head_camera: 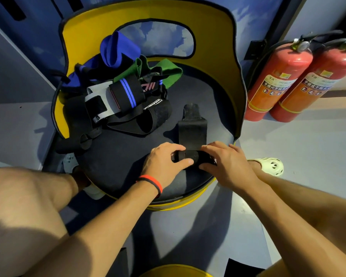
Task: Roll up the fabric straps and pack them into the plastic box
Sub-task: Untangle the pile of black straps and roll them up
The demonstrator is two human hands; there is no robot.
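A black fabric strap lies on the dark seat of a yellow chair, its near end wound into a small roll. My left hand grips the left side of that roll with thumb and fingers. My right hand grips its right side, fingers curled over the top. The strap's free end runs away from me towards the chair back. A heap of other straps, black, blue and green, lies on the seat's far left. No plastic box is in view.
The chair's yellow back curves round the seat's far side. Two red fire extinguishers stand on the floor at the right. My knees show at the left and lower right, and a white shoe rests beside the chair.
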